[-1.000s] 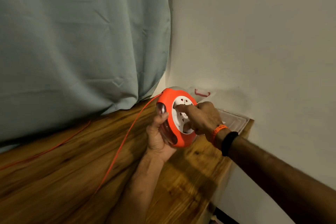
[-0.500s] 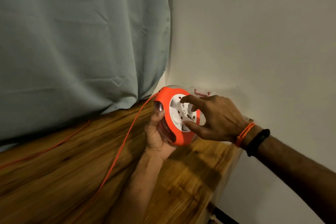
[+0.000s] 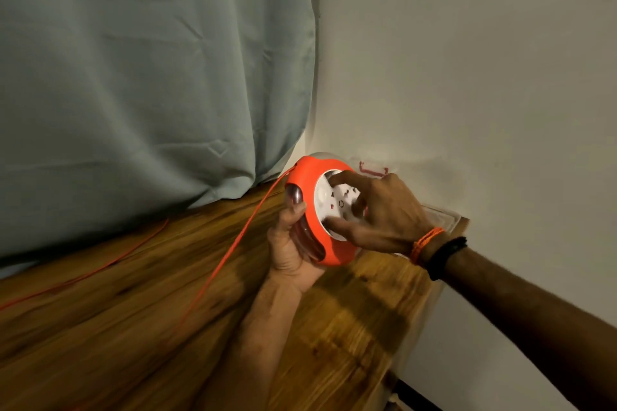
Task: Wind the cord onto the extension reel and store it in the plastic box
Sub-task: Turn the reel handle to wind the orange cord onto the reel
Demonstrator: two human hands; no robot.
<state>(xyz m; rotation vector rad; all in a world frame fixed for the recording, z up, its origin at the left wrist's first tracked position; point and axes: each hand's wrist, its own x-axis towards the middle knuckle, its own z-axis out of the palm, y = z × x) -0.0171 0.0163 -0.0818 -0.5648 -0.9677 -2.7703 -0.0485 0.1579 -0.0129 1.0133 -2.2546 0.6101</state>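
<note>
An orange round extension reel with a white socket face is held upright above the wooden table. My left hand grips its lower left edge from beneath. My right hand lies on the white face, forefinger and thumb spread across the central disc. A thin orange cord runs from the reel's top left down across the table toward the near left. A clear plastic box with a red handle sits behind the reel against the wall, mostly hidden by my right hand.
A grey-green curtain hangs along the table's far edge at left. A pale wall stands at the right. The wooden table ends at its right edge just past the box. A second run of orange cord lies under the curtain.
My right hand has turned on the reel's white face, the wrist swinging right and up while the fingers spread over the disc. The cord has shifted slightly. My left hand keeps its hold.
</note>
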